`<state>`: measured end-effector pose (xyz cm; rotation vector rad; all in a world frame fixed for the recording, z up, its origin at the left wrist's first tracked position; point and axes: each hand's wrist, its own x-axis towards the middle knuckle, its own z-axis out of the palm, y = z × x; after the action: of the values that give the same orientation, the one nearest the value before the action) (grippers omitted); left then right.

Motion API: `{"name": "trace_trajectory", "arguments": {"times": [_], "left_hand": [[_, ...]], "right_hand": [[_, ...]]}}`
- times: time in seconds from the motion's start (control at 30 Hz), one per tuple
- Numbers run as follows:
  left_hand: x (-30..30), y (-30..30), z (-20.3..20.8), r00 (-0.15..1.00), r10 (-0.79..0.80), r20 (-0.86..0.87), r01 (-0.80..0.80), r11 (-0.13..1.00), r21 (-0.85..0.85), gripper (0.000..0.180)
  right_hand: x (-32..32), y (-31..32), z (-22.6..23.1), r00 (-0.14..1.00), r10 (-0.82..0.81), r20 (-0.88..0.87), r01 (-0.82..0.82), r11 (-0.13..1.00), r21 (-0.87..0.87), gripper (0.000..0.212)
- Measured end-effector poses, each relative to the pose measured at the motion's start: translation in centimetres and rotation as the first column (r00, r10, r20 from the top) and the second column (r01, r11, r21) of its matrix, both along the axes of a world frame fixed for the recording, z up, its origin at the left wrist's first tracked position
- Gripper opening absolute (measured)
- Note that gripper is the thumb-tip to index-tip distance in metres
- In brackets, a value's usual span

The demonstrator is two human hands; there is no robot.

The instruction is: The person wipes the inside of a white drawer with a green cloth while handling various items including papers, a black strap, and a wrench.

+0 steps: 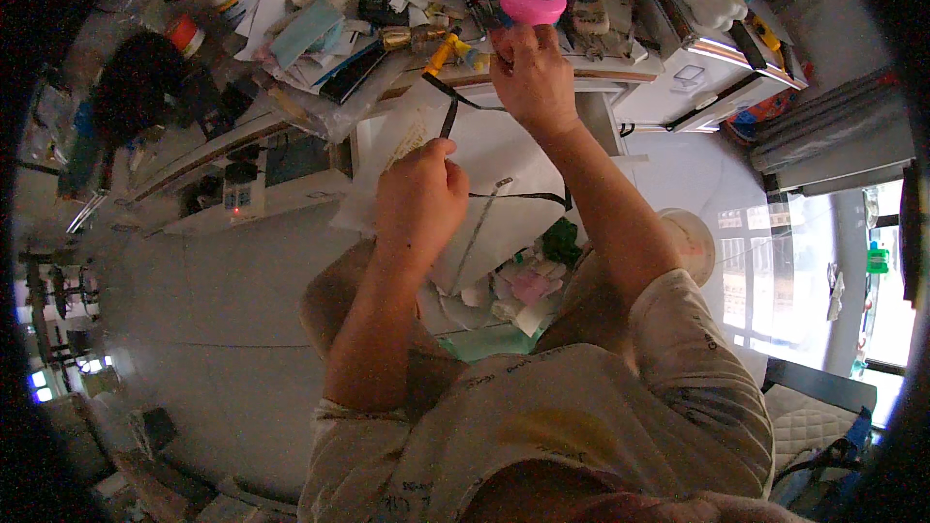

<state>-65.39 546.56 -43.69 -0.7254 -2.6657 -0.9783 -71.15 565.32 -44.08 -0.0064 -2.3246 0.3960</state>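
If tugged, the flat black strap [449,119] might catch the yellow plastic piece [444,52].
Left hand [421,199] fingers clamp it, below-left of the round pink container [531,8]; right hand [536,82] fingers, just below: cannot tell.

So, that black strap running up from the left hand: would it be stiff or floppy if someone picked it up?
Probably floppy: the black strap bends sharply above the left hand. It's likely light too, since it looks narrow and thin. Being flat, it seems unlikely to roll.
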Motion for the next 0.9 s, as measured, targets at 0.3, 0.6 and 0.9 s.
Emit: {"name": "trace_trajectory", "arguments": {"times": [0.3,0.6,0.9], "left_hand": [[-0.1,0.3,0.4,0.998,0.025,0.062,-0.023,0.999,-0.033,0.019],[0.2,0.7,1.1,0.998,0.048,0.049,-0.046,0.997,-0.056,0.018],[1.0,-0.4,0.1,0.992,0.046,0.117,-0.043,0.999,-0.027,0.02]], "right_hand": [[1.7,0.7,0.8,0.916,0.342,0.21,0.087,0.342,-0.936,0.024],[5.9,0.8,2.4,0.632,0.565,-0.53,-0.167,-0.568,-0.806,0.029],[9.2,2.0,-1.3,0.425,0.9,0.092,-0.186,0.186,-0.965,0.018]]}}
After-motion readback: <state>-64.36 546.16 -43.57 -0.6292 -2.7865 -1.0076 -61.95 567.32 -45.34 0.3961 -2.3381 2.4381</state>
